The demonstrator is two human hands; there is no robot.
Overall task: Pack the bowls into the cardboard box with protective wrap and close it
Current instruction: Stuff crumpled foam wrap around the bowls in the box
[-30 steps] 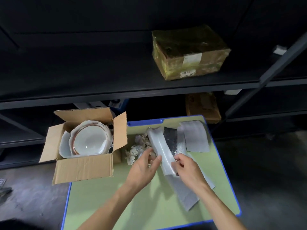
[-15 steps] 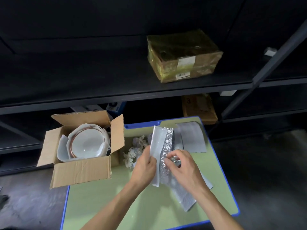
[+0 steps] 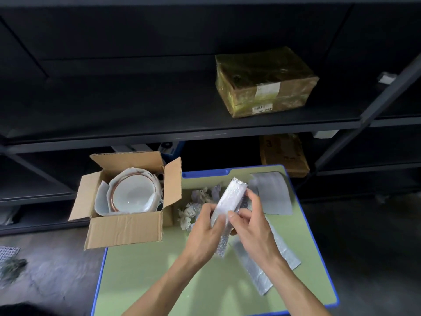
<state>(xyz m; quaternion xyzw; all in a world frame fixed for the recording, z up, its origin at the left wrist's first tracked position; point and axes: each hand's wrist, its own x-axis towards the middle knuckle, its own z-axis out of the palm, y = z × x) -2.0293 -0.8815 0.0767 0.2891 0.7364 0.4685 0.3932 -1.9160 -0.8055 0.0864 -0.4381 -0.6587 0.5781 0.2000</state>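
1. A folded strip of bubble wrap (image 3: 230, 201) is held above the middle of the table (image 3: 159, 281), tilted so that its upper end points to 1 o'clock.
2. The strip's lower part is gripped by the left hand (image 3: 205, 233), its fingers curled round the left edge.
3. The strip is pinched from the other side by the right hand (image 3: 252, 231), thumb on the front and fingers behind.
4. The box (image 3: 125, 229) is seen at 10 o'clock from the hands, at the table's far left corner, with all four flaps standing open.
5. The bowls (image 3: 133, 197) are stacked inside the box, mouth up, with white padding around them.
6. Crumpled paper (image 3: 193, 206) is seen between the box and the strip, just beside the box's right wall.
7. A flat grey sheet (image 3: 272, 195) is laid at 1 o'clock from the hands, near the table's far right corner.
8. A second sheet (image 3: 262, 270) is spread on the table at 5 o'clock from the hands, partly hidden under the right wrist.
9. A parcel (image 3: 264, 80) in yellowish film is set on the dark shelf (image 3: 159, 133) at 12 o'clock, well apart from the table.
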